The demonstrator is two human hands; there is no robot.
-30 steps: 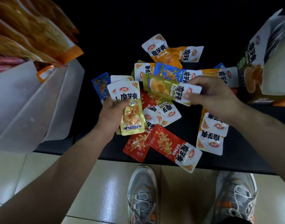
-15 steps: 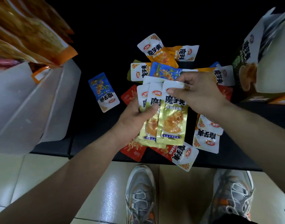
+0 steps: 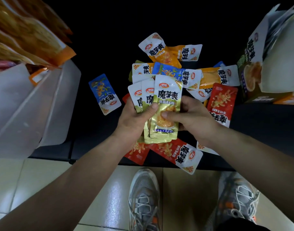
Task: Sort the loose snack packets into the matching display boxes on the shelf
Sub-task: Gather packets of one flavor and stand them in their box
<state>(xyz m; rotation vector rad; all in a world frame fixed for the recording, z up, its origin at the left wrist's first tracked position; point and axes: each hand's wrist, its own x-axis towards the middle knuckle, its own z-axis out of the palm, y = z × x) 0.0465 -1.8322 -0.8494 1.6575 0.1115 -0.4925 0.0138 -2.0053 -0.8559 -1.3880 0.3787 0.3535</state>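
Note:
A fanned stack of green-gold snack packets [image 3: 166, 100] is held upright over the pile. My left hand [image 3: 136, 119] grips the stack from the left, its thumb across the front. My right hand [image 3: 193, 119] holds the front packet from the right, thumb pressed on its middle. Underneath, loose packets lie on the dark shelf [image 3: 96, 130]: a blue one [image 3: 104, 94] apart at the left, red ones [image 3: 176, 152] at the front and right [image 3: 222, 104], orange ones [image 3: 161, 50] and another blue one [image 3: 173, 72] behind. A green display box [image 3: 253, 70] stands open at the right.
White plastic dividers [image 3: 31, 104] with orange bags [image 3: 26, 34] above them fill the left side. The shelf's back is dark. Below the shelf edge are pale floor tiles [image 3: 43, 180] and my two grey sneakers [image 3: 144, 197].
My right hand brought a green-gold packet from the pile onto the stack in my left hand, then slid down to hold the stack's right side. Both hands drew the stack slightly nearer.

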